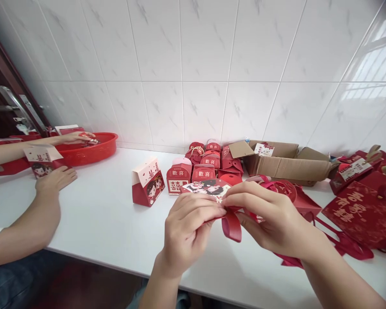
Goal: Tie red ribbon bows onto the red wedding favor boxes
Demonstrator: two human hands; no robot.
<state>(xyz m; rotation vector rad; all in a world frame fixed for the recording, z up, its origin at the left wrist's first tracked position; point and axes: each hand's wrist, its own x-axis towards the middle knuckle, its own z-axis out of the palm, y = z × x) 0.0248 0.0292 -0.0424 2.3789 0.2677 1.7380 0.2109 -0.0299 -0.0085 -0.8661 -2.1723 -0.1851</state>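
Above the white table [116,231] a red paper gift box [209,187], partly folded and printed with cartoon figures, is held between both my hands. My left hand [191,227] grips its near left side, fingers on top and thumb beneath. My right hand [270,214] pinches its right side, thumb below the fingers. Between the hands a curled red flap [232,227] hangs down. My fingers hide much of the box. A finished-looking red and white box [148,182] with a similar cartoon print stands upright to the left of my hands.
Several small red boxes [206,165] stand behind my hands, beside an open cardboard carton [286,165]. Red bags [357,206] and ribbons [344,244] lie at right. At left, another person's hands are at a box [43,163] and a red basin [93,152].
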